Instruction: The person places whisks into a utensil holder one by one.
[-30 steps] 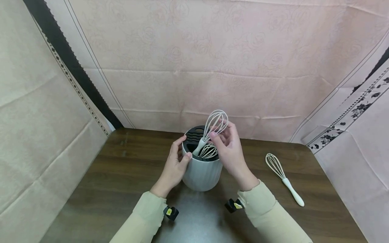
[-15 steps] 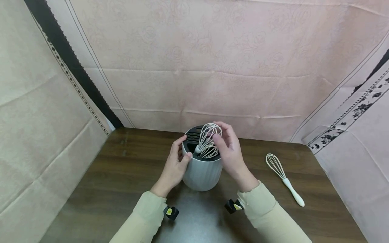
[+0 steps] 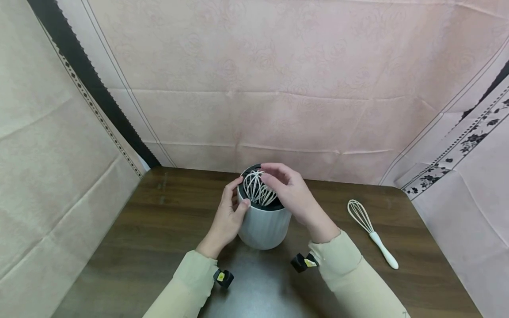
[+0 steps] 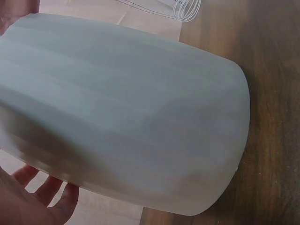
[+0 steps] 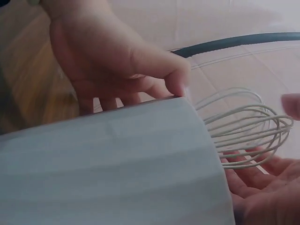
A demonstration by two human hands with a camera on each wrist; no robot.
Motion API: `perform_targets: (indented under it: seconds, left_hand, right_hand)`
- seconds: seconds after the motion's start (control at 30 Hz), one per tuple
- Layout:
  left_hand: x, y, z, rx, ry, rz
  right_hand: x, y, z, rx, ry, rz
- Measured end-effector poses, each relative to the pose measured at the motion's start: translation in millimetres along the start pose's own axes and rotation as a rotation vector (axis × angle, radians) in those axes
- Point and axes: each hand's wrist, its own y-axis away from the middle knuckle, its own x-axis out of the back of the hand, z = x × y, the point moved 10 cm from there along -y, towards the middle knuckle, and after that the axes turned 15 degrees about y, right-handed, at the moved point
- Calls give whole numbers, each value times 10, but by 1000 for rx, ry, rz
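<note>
A pale grey, ribbed utensil holder (image 3: pixel 264 229) with a black slotted top stands on the table. My left hand (image 3: pixel 226 218) grips its left side near the rim, thumb in front; its fingers (image 4: pixel 65 201) curl along the wall in the left wrist view. Two white wire whisks stand head up in the holder, handles hidden inside. My right hand (image 3: pixel 297 196) reaches over the rim and holds the left whisk (image 3: pixel 251 183) by its wire loops between thumb and fingers. Beside it is the second whisk (image 3: pixel 269 197). Wire loops (image 5: pixel 248 124) poke past the rim in the right wrist view.
Another white whisk (image 3: pixel 375 236) lies on the dark wooden table (image 3: pixel 167 238), to the right of my right hand. A pale patterned cloth (image 3: pixel 254 115) hangs behind the table's back edge, with more cloth at both sides.
My right hand has lowered the tilted whisk into the holder and moved left with it, so its head now sits beside the other one. My left hand stays on the holder.
</note>
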Motion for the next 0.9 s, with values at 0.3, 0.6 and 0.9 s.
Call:
perform_targets:
  seconds: [0.3, 0.6, 0.9]
  left_hand:
    - [3, -7, -16, 2, 10, 0]
    - [12, -8, 52, -8, 22, 9]
    - [-42, 63, 416, 2, 45, -7]
  right_hand:
    - [129, 36, -12, 41, -81, 95]
    - [578, 183, 143, 86, -97, 249]
    - [1005, 479, 775, -16, 182, 282]
